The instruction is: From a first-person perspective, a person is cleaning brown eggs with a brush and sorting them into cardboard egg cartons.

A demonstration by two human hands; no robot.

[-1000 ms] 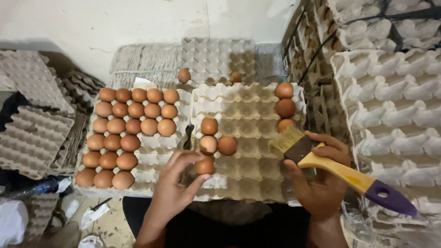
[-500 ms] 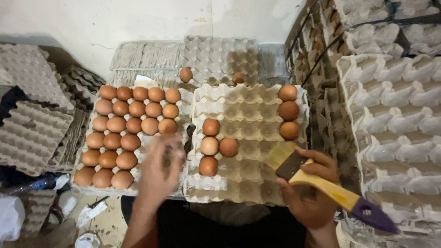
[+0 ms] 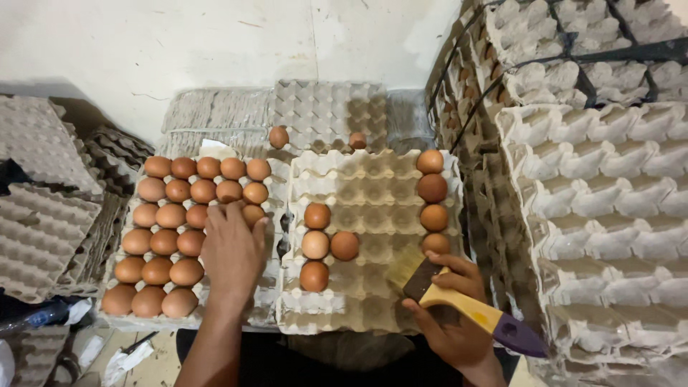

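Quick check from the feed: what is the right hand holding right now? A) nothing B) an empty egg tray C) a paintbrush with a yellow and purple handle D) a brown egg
C: the right hand grips a paintbrush by its yellow and purple handle, bristles over the middle egg tray.

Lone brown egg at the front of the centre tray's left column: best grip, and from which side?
Take the brown egg from straight above, fingertips around its upper half. It sits in a cup of the centre tray, so only the top shows. Another egg sits just behind it; the front is free.
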